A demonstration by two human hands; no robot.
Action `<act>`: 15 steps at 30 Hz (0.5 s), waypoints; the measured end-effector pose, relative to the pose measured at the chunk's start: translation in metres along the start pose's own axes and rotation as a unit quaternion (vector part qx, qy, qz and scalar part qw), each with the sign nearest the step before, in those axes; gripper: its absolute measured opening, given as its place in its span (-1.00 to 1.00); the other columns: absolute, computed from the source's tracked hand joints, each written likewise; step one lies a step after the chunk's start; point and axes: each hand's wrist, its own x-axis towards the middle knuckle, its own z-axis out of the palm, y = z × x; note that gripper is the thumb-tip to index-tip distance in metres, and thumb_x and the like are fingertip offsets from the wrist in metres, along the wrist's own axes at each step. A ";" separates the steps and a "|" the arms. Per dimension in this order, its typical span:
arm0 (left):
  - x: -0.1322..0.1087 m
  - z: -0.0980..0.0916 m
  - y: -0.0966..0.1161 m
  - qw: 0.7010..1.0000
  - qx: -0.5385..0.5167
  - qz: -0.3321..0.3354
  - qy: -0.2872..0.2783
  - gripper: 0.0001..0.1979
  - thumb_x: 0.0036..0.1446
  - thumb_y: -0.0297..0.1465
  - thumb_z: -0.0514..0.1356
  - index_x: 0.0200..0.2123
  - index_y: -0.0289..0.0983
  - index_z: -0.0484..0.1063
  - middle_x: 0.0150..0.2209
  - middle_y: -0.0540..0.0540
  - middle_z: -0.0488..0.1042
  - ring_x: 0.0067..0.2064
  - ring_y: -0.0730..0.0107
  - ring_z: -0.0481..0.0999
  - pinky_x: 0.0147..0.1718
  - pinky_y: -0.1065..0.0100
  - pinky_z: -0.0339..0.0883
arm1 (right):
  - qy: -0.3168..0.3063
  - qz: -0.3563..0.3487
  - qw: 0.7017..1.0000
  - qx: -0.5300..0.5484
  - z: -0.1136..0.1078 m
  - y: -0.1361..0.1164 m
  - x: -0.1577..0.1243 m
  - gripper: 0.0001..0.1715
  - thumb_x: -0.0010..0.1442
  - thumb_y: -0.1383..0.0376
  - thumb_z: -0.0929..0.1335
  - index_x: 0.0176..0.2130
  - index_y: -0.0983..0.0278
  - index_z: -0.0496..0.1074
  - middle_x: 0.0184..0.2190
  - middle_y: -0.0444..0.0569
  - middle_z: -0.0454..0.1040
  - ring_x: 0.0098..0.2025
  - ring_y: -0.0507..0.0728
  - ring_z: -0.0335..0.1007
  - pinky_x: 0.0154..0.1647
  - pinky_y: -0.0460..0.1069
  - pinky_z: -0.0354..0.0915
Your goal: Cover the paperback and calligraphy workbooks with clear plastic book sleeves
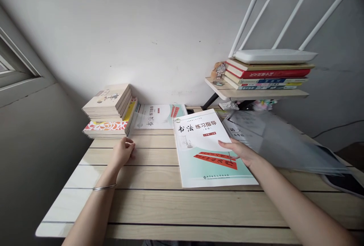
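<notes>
A calligraphy workbook (193,162) with a white and mint-green cover is gripped at its right edge by my right hand (240,152), thumb on top of the cover. Its underside is hidden. My left hand (125,150), a silver bangle on its wrist, rests on the wooden table in front of the book stack, fingers curled; whether anything sits within them is hidden. A similar workbook (148,114) lies turned sideways at the back, just right of the stack of books (109,103).
At right, a clear plastic sleeve (284,143) partly covers another book and a dark object (345,183). Above it, a small shelf (256,94) carries several books and a white router (275,55) with tall antennas. A window frame (17,63) is at left.
</notes>
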 end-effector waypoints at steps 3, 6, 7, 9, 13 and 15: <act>-0.002 0.000 0.002 1.000 0.009 0.001 0.005 -0.82 -0.06 -0.29 0.16 -0.38 -0.21 0.23 -0.59 0.09 0.43 -0.69 0.46 0.39 -0.70 0.48 0.18 | -0.003 -0.008 1.000 0.004 -0.002 0.001 0.002 -0.41 -0.15 0.13 0.52 -0.10 0.22 0.43 -0.21 0.02 0.58 -0.25 0.24 0.51 -0.32 0.08 0.40; -0.002 0.000 0.002 1.000 0.013 0.004 0.002 -0.81 -0.05 -0.29 0.16 -0.37 -0.21 0.22 -0.58 0.08 0.43 -0.68 0.46 0.40 -0.71 0.48 0.18 | -0.017 -0.012 1.000 0.012 -0.002 0.001 0.002 -0.43 -0.14 0.15 0.52 -0.11 0.24 0.44 -0.25 0.02 0.59 -0.26 0.24 0.51 -0.29 0.09 0.40; -0.002 0.000 0.002 1.000 0.014 0.003 0.002 -0.81 -0.05 -0.29 0.15 -0.37 -0.21 0.23 -0.58 0.08 0.43 -0.68 0.46 0.41 -0.71 0.48 0.18 | -0.019 -0.010 1.000 0.009 -0.002 0.000 0.002 -0.44 -0.13 0.15 0.51 -0.11 0.24 0.44 -0.26 0.01 0.59 -0.26 0.23 0.51 -0.28 0.09 0.40; -0.001 0.000 0.002 1.000 0.018 0.002 0.001 -0.82 -0.05 -0.29 0.15 -0.37 -0.21 0.23 -0.56 0.06 0.45 -0.68 0.45 0.41 -0.71 0.48 0.19 | -0.024 -0.007 1.000 0.002 -0.001 0.000 0.001 -0.46 -0.12 0.15 0.51 -0.11 0.24 0.45 -0.27 0.00 0.59 -0.26 0.23 0.51 -0.27 0.09 0.39; 0.001 -0.001 -0.001 1.000 0.020 0.000 -0.003 -0.81 -0.03 -0.29 0.15 -0.35 -0.22 0.23 -0.54 0.04 0.46 -0.68 0.45 0.41 -0.72 0.48 0.19 | -0.035 -0.007 0.999 0.017 0.001 -0.001 -0.002 -0.46 -0.11 0.18 0.51 -0.11 0.28 0.44 -0.28 0.03 0.59 -0.25 0.23 0.51 -0.28 0.07 0.40; 0.003 -0.002 -0.003 1.000 0.024 0.002 -0.003 -0.81 -0.02 -0.29 0.15 -0.34 -0.23 0.23 -0.54 0.03 0.46 -0.67 0.45 0.42 -0.71 0.49 0.20 | -0.036 -0.004 0.999 0.031 0.002 -0.002 -0.005 -0.46 -0.10 0.20 0.51 -0.11 0.29 0.43 -0.26 0.04 0.59 -0.25 0.22 0.51 -0.30 0.05 0.41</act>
